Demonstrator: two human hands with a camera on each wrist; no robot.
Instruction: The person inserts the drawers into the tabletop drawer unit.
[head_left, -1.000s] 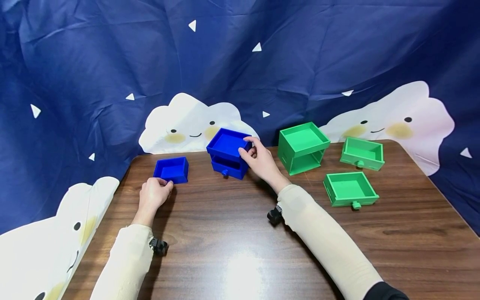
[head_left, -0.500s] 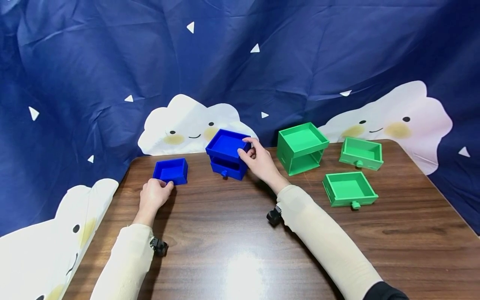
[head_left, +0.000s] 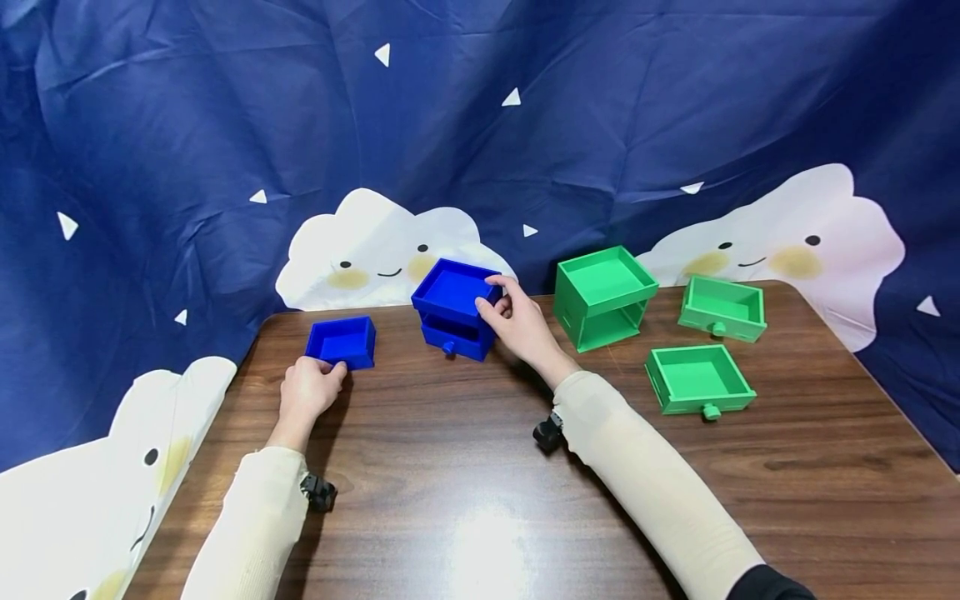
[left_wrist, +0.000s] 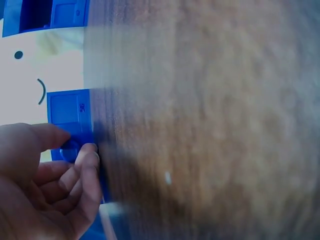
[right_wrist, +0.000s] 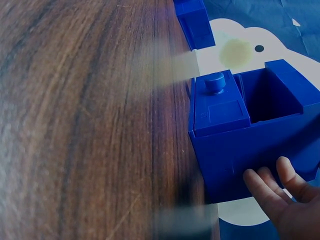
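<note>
A small blue drawer (head_left: 341, 340) lies on the table at the left. My left hand (head_left: 309, 390) is at its near face; in the left wrist view, thumb and fingers curl around its round knob (left_wrist: 70, 150). Nearer the middle stands a blue cabinet (head_left: 453, 287) with a shallow tray top. Its lower slot holds a drawer with a knob (head_left: 449, 347), while the upper slot is a dark opening. My right hand (head_left: 521, 327) is at the cabinet's right side; the right wrist view shows loosely extended fingertips (right_wrist: 250, 174) against the side wall.
A green cabinet (head_left: 606, 279) with an open front stands right of the blue one. Two green drawers, a farther one (head_left: 722, 304) and a nearer one (head_left: 701, 375), lie at the right. Behind the wooden table (head_left: 420, 475) hangs a dark blue cloth (head_left: 442, 108) with clouds.
</note>
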